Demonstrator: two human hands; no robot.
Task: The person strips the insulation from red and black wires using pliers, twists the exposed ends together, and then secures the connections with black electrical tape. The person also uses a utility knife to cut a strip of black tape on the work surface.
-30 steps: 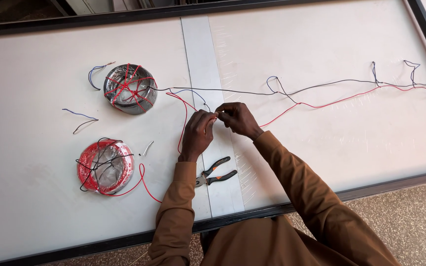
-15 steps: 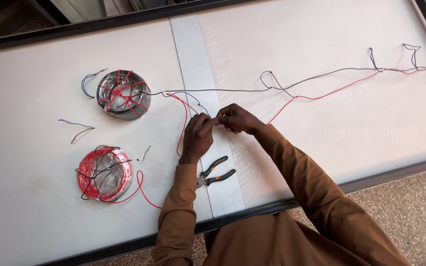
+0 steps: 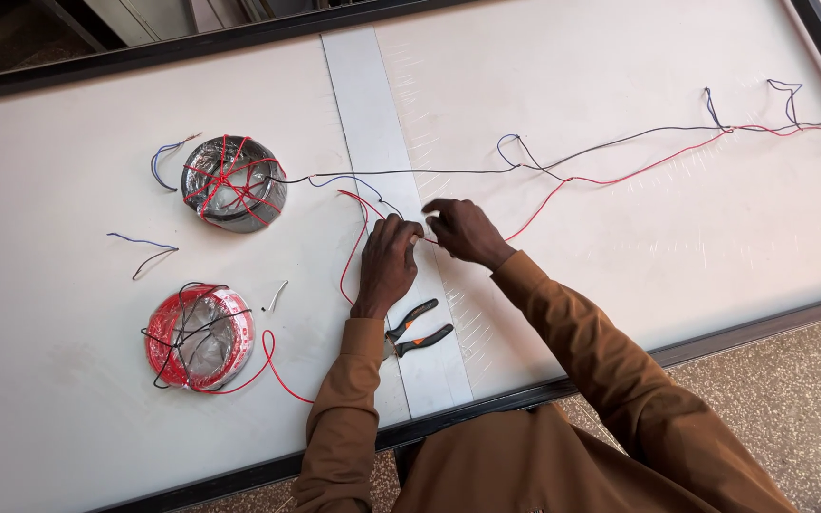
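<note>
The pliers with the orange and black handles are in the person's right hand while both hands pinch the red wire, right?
No. The pliers lie loose on the table, just below the left hand. The head view shows the right hand holding only the red wire.

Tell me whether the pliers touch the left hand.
Apart. The head view shows bare table between the pliers and the left hand, which sits higher up at the wires.

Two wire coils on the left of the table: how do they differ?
The upper coil is dark wire bound with red strands; the lower coil is red wire bound with dark strands. The upper coil lies farther from the table's near edge, the lower one closer. A dark wire runs right from the upper coil; a red wire loops off the lower. Both lie flat, wrapped in clear film.
</note>
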